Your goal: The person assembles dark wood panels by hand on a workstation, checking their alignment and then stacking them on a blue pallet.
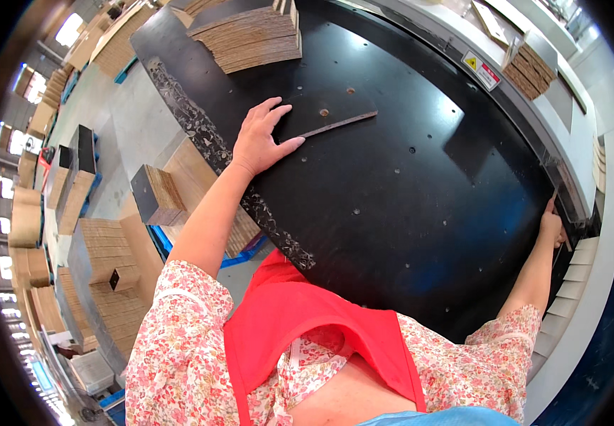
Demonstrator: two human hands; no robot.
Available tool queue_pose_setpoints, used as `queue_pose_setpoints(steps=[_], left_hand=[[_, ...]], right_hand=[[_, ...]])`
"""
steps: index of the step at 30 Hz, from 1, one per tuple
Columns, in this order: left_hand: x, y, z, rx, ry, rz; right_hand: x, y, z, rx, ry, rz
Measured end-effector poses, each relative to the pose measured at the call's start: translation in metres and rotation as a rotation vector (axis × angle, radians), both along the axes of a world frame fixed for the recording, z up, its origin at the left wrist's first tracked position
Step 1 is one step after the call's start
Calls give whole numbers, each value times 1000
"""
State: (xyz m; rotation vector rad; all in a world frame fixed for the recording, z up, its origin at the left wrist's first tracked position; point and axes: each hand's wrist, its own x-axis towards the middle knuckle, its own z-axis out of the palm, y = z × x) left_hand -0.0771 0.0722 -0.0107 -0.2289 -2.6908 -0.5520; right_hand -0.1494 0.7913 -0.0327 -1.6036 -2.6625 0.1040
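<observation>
My left hand rests on a black tabletop with its fingers spread. The thumb tip reaches the near end of a thin, dark strip, but nothing is gripped. Far to the right, at the foot of a pale machine housing, my right hand is closed around what looks like a thin brown strip. Parts of that strip show above and below the fingers; the hand hides its middle.
A stack of cut boards stands at the table's far left, and a smaller stack sits on the machine. Left of the worn table edge, more board stacks stand by a blue pallet. Pale overlapping flaps line the right side.
</observation>
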Motion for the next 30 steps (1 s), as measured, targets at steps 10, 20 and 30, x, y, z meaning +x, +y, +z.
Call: queue_pose_setpoints(steps=[10, 20, 30], left_hand=[[-3, 34, 9, -27, 40, -171], [15, 122, 10, 38, -33, -530], [-16, 11, -2, -14, 178, -34]], right_hand=[[25, -267, 43, -99, 397, 1429], [39, -330, 78, -145, -67, 1775], [55, -132, 82, 371, 96, 845]])
